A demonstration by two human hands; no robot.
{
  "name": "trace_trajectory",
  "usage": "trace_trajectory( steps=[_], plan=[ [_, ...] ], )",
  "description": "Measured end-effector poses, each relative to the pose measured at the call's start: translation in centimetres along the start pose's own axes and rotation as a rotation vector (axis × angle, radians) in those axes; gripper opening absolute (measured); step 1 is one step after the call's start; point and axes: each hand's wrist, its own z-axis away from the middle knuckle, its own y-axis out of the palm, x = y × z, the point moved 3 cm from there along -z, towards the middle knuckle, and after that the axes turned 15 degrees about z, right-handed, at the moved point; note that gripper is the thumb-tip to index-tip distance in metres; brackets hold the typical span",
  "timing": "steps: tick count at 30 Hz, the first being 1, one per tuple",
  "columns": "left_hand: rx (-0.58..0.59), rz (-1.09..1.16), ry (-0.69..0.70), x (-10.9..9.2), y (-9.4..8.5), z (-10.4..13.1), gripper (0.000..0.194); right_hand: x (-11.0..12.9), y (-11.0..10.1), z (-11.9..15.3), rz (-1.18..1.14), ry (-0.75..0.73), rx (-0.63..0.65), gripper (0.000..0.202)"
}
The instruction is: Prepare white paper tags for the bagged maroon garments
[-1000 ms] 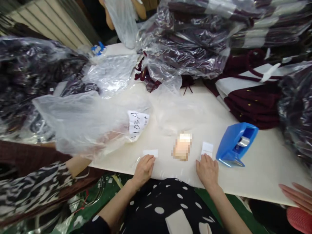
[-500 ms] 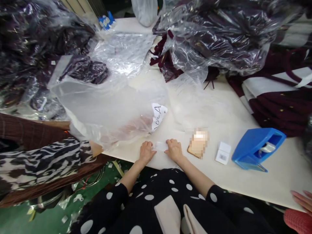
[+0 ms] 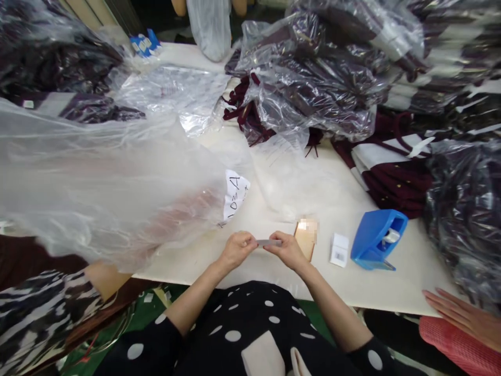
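1. Left grip (image 3: 237,249) and right grip (image 3: 289,251) pinch strip (image 3: 269,242) between them; maybe paper, too small to tell.
2. Uneven pull could bend strip.
3. Sliding plastic bag (image 3: 129,172), strip's ten o'clock, could snag left grip.

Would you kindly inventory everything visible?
slip: 1, greyish, front
dispenser: 1, blue, right
card: 1, white, beside dispenser
blurred item: 1, tan, left of card
clear bags: several, whitish, left, back
paper: 1, white, centre
bagged garments: several, dark, back, sides
clothing pile: 1, maroon, right
packet: 1, blue, back left
table: 1, white, centre
patterned cloth: 1, black-white, left
co-worker's hand: 1, right edge
left hand: 1, holding slip
right hand: 1, holding slip
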Motion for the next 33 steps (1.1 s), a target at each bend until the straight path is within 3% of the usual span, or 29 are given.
trace_trajectory(
  steps=[4, 7, 9, 12, 14, 18, 23, 28, 33],
  plan=[
    [0.018, 0.24, -0.003, -6.1, 1.1, -0.9, 0.023, 1.3, -6.1, 1.3, -0.465, 0.052, -0.15, 0.03],
    [0.024, 0.507, -0.051, -9.9, 2.3, -0.8, 0.025, 2.2, -9.6, 2.8, -0.784, 0.011, -0.311, 0.045],
    [0.035, 0.618, -0.069, -11.8, 3.1, -0.5, 0.025, 2.7, -11.5, 4.0, -0.663, -0.068, -0.469, 0.047],
    [0.068, 0.623, -0.043, -13.7, 4.2, -0.1, 0.024, 3.1, -13.6, 5.9, -0.258, -0.158, -0.708, 0.037],
    [0.089, 0.617, -0.039, -14.4, 4.8, 0.1, 0.023, 3.1, -14.4, 6.6, -0.114, -0.183, -0.758, 0.032],
    [0.111, 0.609, -0.059, -15.1, 6.0, 0.4, 0.024, 2.4, -15.1, 7.1, -0.166, -0.181, -0.724, 0.03],
    [0.102, 0.588, -0.048, -15.7, 7.0, 0.5, 0.026, 2.2, -15.6, 7.9, -0.051, -0.213, -0.835, 0.034],
    [0.095, 0.551, -0.051, -15.8, 7.2, 0.5, 0.025, 2.6, -15.7, 8.5, 0.043, -0.267, -0.907, 0.034],
    [0.087, 0.534, -0.051, -15.8, 7.2, 0.9, 0.024, 2.4, -15.5, 8.5, -0.008, -0.218, -0.883, 0.032]
  ],
)
